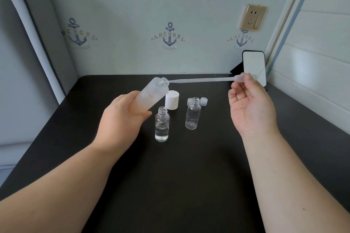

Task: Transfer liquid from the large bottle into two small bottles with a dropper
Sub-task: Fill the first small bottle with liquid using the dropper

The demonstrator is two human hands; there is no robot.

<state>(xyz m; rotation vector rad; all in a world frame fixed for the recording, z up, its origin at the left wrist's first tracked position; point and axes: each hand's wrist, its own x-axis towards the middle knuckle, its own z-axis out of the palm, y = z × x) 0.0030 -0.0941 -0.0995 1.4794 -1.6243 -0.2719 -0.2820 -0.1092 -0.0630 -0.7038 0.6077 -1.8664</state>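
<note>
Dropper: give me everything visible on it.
The dropper is one piece of clear, soft-looking plastic: a long thin stem widening to a bulb. It lies nearly level in the air above the table. The right hand pinches the bulb; the tip sits at the open mouth of the tilted large bottle, which the left hand holds. Liquid inside cannot be told.

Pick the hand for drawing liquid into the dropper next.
Right. Right hand already pinches the dropper bulb, tip at the large bottle mouth; left hand is occupied holding that bottle tilted.
</note>
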